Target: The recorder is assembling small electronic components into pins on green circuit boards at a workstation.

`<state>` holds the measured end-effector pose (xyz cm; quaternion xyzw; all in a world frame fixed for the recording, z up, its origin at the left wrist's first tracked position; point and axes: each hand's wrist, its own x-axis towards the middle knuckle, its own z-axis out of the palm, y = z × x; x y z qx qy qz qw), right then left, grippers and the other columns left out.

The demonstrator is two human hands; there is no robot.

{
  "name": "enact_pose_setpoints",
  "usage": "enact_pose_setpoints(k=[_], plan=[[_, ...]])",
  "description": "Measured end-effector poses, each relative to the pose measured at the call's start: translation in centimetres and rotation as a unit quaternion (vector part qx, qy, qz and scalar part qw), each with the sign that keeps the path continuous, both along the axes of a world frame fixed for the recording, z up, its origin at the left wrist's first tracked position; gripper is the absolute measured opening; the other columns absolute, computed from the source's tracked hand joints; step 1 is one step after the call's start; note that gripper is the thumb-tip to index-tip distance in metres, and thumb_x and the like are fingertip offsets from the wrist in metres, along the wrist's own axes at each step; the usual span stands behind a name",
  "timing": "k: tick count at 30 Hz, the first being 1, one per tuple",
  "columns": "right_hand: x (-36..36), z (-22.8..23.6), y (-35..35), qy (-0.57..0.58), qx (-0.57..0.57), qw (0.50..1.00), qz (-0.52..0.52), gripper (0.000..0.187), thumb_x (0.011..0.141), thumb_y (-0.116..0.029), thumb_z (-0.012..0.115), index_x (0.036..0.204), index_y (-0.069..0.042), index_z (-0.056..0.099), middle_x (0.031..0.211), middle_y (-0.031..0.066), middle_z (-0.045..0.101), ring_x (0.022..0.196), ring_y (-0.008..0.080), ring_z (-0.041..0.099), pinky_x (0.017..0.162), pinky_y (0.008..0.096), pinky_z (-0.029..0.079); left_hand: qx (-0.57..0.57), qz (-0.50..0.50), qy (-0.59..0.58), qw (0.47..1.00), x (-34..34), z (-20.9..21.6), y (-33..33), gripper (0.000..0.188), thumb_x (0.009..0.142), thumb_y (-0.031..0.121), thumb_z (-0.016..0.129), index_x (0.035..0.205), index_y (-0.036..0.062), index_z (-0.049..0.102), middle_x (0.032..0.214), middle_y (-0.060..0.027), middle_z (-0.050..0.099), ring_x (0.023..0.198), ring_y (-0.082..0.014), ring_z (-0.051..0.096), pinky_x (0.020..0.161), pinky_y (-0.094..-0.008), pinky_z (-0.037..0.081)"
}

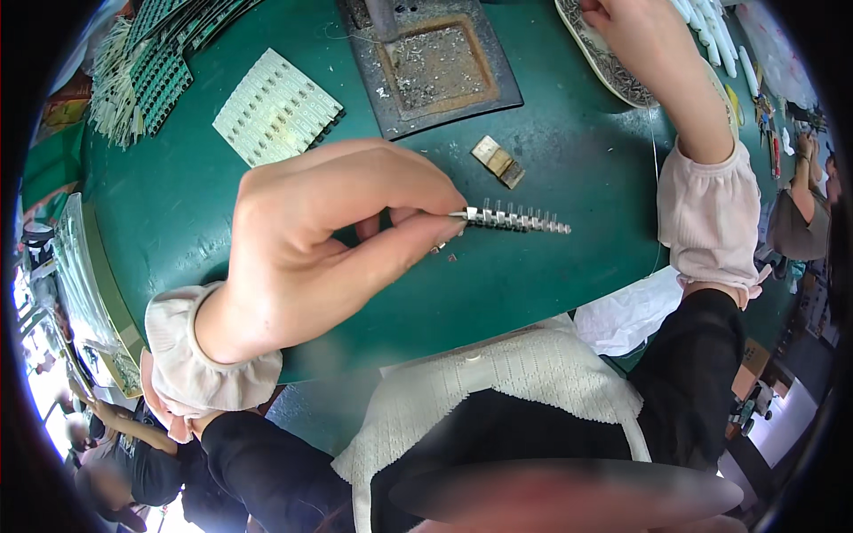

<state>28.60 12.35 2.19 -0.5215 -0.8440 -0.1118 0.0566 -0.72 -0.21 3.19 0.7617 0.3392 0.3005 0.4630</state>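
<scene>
A curved green table (577, 160) fills the middle of the view; over its near left part is the left hand (329, 235), nearly closed, thumb and forefinger pressed together on one end of a slim metallic strip; the right hand (626, 31) reaches to the upper right, its fingers bent in at the top edge, and since the picture cuts it off there, I cannot tell whether it has hold of anything; at the top centre lies a dark plate (502, 84), its squarish recess brown and littered with silvery scraps; in the upper left corner, dark green boards (164, 67) with pale fringed ends are heaped over one another; between them and the plate sits a pale panel (277, 107) of small boards, dotted with rows of dark parts; just below the right hand, an oval tray (593, 71) holds a mass of small metal pieces; the strip (520, 218) itself points rightward from the left hand's fingertips, toothed with upright pins and narrowing to the view at its far end; just above it rests a small brass-and-silver block (498, 162); below the pinch lie tiny coppery bits (451, 258)
</scene>
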Motion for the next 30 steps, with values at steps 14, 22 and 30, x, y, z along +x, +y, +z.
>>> enact_pose_setpoints(k=[14, 22, 30], plan=[[-1.7, 3.0, -1.5, -0.003, -0.084, 0.994, -0.063, 0.016, 0.075, -0.015, 0.067, 0.085, -0.002, 0.065, 0.081, 0.0194, 0.067, 0.079, 0.0386, 0.065, 0.07, 0.0458, 0.051, 0.266, 0.052, 0.172, 0.947, 0.2, 1.1, -1.1, 0.028, 0.073, -0.014, 0.07, 0.099, -0.0028, 0.068, 0.093, -0.014, 0.064, 0.076, -0.022, 0.064, 0.065, -0.0281, 0.052], [-2.0, 4.2, -2.5, 0.333, -0.346, 0.874, -0.071, 0.016, 0.08, -0.005, 0.072, 0.093, 0.003, 0.064, 0.076, 0.0098, 0.068, 0.073, 0.0167, 0.065, 0.065, 0.0273, 0.051, 0.061, 0.118, 0.041, 0.99, 0.0, 0.5, -0.6, 0.023, 0.076, -0.011, 0.072, 0.096, -0.0036, 0.066, 0.094, -0.0125, 0.067, 0.079, -0.0223, 0.066, 0.069, -0.0291, 0.053], [-4.1, 2.0, -5.2, 0.473, -0.568, 0.664, 0.117, 0.01, 0.087, -0.006, 0.069, 0.092, -0.003, 0.061, 0.086, 0.0002, 0.061, 0.073, 0.003, 0.055, 0.063, 0.0171, 0.043, 0.492, 0.044, 0.151, 0.856, -0.1, -0.4, -0.6, 0.039, 0.06, -0.006, 0.078, 0.096, -0.0028, 0.067, 0.091, -0.0153, 0.067, 0.074, -0.0286, 0.063, 0.062, -0.0335, 0.052]])
